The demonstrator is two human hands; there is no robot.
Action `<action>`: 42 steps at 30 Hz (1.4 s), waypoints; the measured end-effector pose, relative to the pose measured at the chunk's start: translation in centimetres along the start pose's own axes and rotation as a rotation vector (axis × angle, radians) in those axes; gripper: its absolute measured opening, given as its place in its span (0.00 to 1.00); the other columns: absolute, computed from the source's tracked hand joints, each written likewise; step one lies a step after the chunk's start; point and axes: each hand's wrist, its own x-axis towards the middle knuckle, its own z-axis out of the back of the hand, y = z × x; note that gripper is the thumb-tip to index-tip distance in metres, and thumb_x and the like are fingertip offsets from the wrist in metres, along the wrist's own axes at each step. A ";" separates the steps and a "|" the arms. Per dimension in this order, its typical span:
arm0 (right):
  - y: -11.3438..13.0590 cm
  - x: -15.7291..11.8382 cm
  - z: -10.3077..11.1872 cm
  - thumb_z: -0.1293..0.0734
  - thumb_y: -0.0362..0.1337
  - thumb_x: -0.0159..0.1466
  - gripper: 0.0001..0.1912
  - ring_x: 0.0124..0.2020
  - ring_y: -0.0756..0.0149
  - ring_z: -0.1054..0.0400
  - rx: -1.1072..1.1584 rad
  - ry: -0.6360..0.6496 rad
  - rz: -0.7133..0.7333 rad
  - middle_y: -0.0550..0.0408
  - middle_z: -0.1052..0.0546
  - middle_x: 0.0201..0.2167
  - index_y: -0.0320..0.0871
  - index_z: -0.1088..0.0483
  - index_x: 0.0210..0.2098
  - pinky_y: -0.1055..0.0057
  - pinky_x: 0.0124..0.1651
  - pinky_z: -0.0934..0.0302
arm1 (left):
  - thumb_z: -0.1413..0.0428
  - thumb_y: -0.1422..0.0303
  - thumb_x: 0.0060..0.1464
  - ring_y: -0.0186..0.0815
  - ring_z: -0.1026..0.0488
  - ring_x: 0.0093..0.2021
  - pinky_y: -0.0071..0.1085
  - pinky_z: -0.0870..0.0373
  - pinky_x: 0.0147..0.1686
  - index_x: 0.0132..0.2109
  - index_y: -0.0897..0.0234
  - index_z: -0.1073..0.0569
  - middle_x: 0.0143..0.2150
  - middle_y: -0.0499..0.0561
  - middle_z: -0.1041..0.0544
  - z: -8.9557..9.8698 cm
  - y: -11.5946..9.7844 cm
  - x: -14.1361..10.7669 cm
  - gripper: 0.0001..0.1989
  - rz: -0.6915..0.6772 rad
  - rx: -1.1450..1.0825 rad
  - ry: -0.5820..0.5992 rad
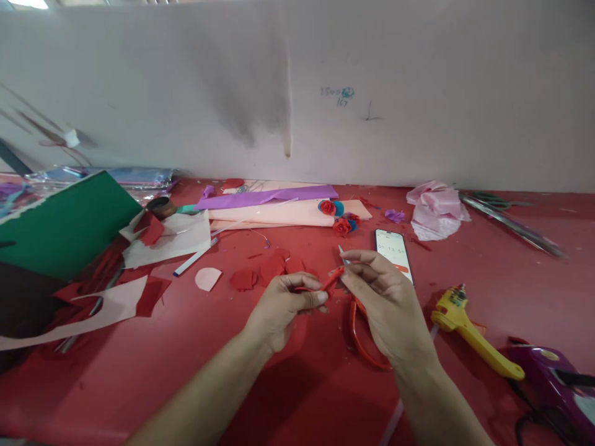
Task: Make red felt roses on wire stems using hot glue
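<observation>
"Forearms come nearest the camera; what do they reach across?"

"A broad red desk. Take the phone as our mark: a yellow glue gun lies to its right and closer to us."

"Anything to worry about there?"

"Possibly. I can't tell whether it's hot, but a sideways swing of the right hand could knock against it."

"And the scissors?"

"Their red handles lie on the near side of the phone, below the right hand, with a pointed tip showing past the fingers. I can't tell whether that hand grips them as well; if so, a twist could nick the material."

"Which material?"

"Loose red petals lie left of the phone; a careless drag of the left hand might scatter them. Smaller still is the red piece, held up left of the phone and nearer us."

"How is it held?"

"Left thumb and fingers are pinched on one end, the right ones on the other. Too hard a pull could tear it; a slack pinch could let it slip."
</observation>
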 end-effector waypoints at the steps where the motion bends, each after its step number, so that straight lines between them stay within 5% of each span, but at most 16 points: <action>1: 0.0 0.0 0.0 0.30 0.35 0.58 0.11 0.31 0.68 0.29 0.001 0.003 0.000 0.57 0.24 0.29 0.47 0.29 0.41 0.71 0.36 0.36 | 0.31 0.71 0.30 0.29 0.28 0.21 0.27 0.37 0.27 0.24 0.67 0.26 0.26 0.46 0.27 0.0 0.0 0.0 0.12 0.001 0.008 -0.003; 12: 0.3 -0.1 0.0 0.32 0.36 0.59 0.11 0.31 0.70 0.32 -0.056 0.068 -0.033 0.58 0.25 0.31 0.48 0.30 0.42 0.73 0.35 0.39 | 0.31 0.73 0.31 0.28 0.29 0.22 0.27 0.36 0.29 0.24 0.67 0.27 0.23 0.45 0.28 -0.3 0.0 -0.1 0.12 -0.001 -0.077 0.001; 19: -0.3 0.0 -0.3 0.32 0.39 0.57 0.07 0.33 0.64 0.30 -0.246 0.218 -0.080 0.55 0.25 0.31 0.45 0.30 0.35 0.68 0.37 0.37 | 0.33 0.72 0.37 0.27 0.30 0.24 0.23 0.39 0.27 0.26 0.68 0.27 0.21 0.47 0.27 -0.1 0.1 0.0 0.10 -0.059 -0.162 0.023; 28: -1.0 -0.1 -0.9 0.32 0.40 0.57 0.07 0.31 0.65 0.32 -0.230 0.098 -0.059 0.55 0.25 0.29 0.43 0.28 0.31 0.69 0.37 0.37 | 0.31 0.71 0.35 0.25 0.32 0.22 0.20 0.40 0.25 0.26 0.68 0.27 0.20 0.47 0.27 -0.5 -0.2 -0.1 0.12 -0.042 -0.258 0.012; 42: -1.0 -0.5 -0.9 0.31 0.40 0.58 0.07 0.32 0.63 0.30 -0.217 0.075 -0.030 0.53 0.22 0.30 0.44 0.26 0.32 0.66 0.39 0.36 | 0.30 0.73 0.32 0.26 0.29 0.24 0.21 0.33 0.29 0.29 0.70 0.21 0.23 0.50 0.24 -0.9 0.0 -0.1 0.12 -0.025 -0.403 0.011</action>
